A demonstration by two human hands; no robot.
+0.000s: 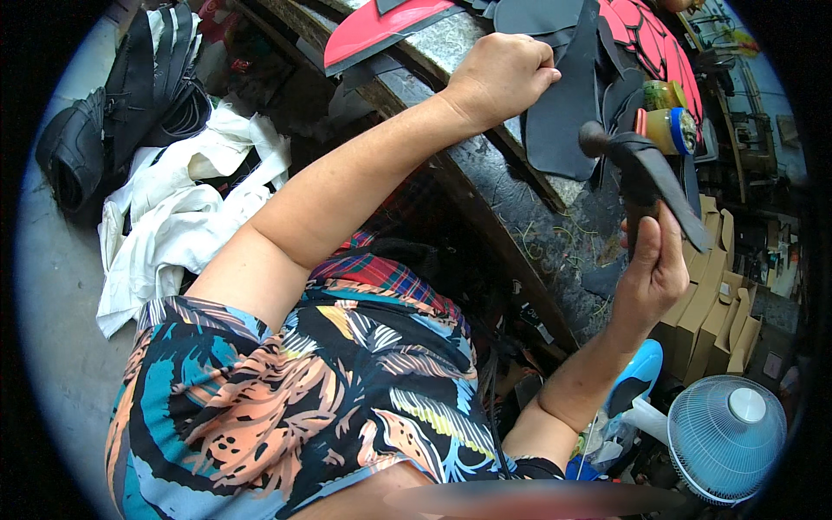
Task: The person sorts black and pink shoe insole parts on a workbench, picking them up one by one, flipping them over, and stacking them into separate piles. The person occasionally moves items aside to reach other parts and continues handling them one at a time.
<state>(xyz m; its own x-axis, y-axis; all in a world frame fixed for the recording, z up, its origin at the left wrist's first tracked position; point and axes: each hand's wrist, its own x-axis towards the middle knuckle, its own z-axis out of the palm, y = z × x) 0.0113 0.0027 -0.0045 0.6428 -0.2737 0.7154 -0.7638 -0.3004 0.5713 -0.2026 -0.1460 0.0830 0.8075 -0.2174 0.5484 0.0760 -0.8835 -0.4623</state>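
Observation:
My left hand (503,76) is closed in a fist over the workbench, just left of several dark grey, sole-shaped pieces (559,130). What its fingers hold, if anything, is hidden. My right hand (656,269) grips the handle of a hammer (660,178), raised above the bench's right side. The hammer has a round knob at one end of its head and a long flat blade at the other. Behind it stands a jar with a blue rim and yellowish contents (663,130). Pink-red pieces (386,33) with dark edging lie on the bench's far left.
The worn workbench (555,256) has a raised slab with a wooden edge. More red pieces with black lines (654,43) lie far right. Cardboard boxes (706,303) and a blue fan (726,438) stand to the right. White cloth (186,204) and black rolled material (130,104) are left.

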